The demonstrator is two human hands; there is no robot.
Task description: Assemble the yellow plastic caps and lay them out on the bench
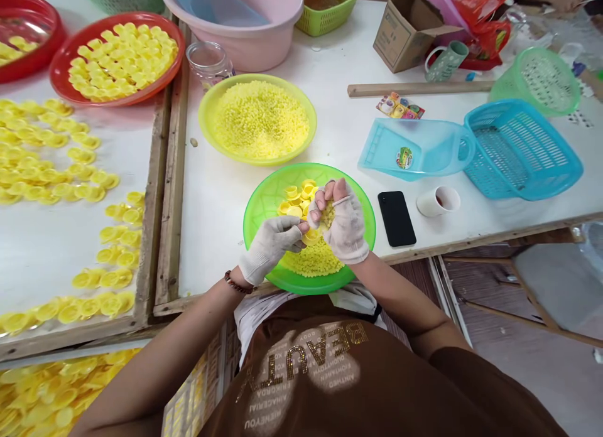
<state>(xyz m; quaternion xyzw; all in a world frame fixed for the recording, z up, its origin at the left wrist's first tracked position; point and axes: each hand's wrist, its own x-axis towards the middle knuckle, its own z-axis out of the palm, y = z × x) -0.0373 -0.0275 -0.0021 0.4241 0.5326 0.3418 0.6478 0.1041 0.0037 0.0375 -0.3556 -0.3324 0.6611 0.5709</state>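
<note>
My left hand [276,241], in a white fingerless glove, pinches at the rim of a yellow plastic cap [311,237]. My right hand [347,226], gloved alike, is curled with its palm turned up around a heap of small yellow pellets [326,216]. Both hands are over a green plastic basin [257,201] at the table's front edge. Inside it, more yellow caps [294,201] lie toward the back, and loose yellow pellets [313,261] cover the front. Right behind stands a yellow-green bowl [203,120] filled with the same kind of pellets.
Red trays [56,79] and rows of yellow caps [47,173] occupy the left table, beyond a wooden edge strip [172,192]. To my right are a black phone [396,218], a paper cup [433,202], a blue scoop [424,149] and a blue basket [551,173]. A pink basin [259,44] stands behind.
</note>
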